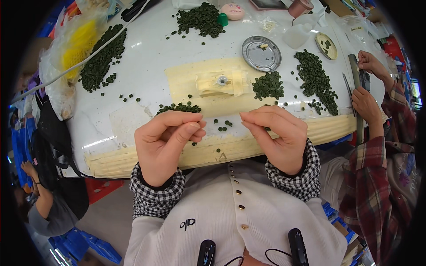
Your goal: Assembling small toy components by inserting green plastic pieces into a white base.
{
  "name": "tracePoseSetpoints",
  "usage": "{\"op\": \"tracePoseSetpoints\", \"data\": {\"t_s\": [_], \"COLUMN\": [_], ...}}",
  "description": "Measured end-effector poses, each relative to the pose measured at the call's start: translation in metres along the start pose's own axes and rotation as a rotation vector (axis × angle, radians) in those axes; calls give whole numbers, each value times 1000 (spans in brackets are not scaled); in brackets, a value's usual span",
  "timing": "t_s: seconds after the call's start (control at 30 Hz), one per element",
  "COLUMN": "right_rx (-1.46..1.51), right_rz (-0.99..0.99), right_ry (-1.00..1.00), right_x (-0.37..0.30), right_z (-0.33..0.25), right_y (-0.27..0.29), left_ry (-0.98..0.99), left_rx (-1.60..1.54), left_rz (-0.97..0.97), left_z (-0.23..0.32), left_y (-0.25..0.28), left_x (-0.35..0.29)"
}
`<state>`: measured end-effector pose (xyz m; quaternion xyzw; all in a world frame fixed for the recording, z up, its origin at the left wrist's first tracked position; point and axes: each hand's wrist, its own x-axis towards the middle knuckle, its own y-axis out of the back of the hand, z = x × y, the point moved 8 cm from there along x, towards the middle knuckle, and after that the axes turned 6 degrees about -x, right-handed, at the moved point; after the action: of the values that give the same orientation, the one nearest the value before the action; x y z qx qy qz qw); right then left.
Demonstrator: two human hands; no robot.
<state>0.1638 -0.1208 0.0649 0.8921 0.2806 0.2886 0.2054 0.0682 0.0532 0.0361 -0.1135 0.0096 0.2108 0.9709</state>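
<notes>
My left hand (pixel 162 144) is held over the table's near edge, its thumb and fingertips drawn together in a pinch. Facing it, my right hand (pixel 284 137) has thumb and forefinger brought close in the same way. Whatever either pinch holds is too small to make out. Between and just beyond the hands lie several loose dark green ring-shaped pieces (pixel 228 123). A small pile of them (pixel 179 107) sits behind my left fingers, partly hidden. Farther back, a small clear round fitting (pixel 222 80) stands on a block wrapped in cream tape (pixel 206 88).
More green heaps lie at the back left (pixel 104 57), back middle (pixel 202 20), centre right (pixel 268 85) and right (pixel 315 75). A round metal lid (pixel 262 53) is behind the block. A white cable (pixel 95 53) crosses the left. At right, a co-worker's hands (pixel 370 104) hold a long bar.
</notes>
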Motion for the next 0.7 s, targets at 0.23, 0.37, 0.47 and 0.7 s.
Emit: {"op": "tracePoseSetpoints", "data": {"t_s": [0.23,0.37,0.47,0.7], "right_rx": [205,355,309,411], "right_rz": [12,40,29,34], "right_ry": [-25,-146,-61,-169], "right_x": [12,12,17,14], "right_z": [-8,0,-3,5], "right_y": [-4,-7,-8,-20], "left_ry": [158,143,111,-104], "left_rx": [-467,-574,-551,-403], "left_rz": [-174,-222,-190,-186], "left_z": [-27,-33,-33,-25], "left_y": [-24,-28,-29,-23], "left_x": [12,14,15,14]}}
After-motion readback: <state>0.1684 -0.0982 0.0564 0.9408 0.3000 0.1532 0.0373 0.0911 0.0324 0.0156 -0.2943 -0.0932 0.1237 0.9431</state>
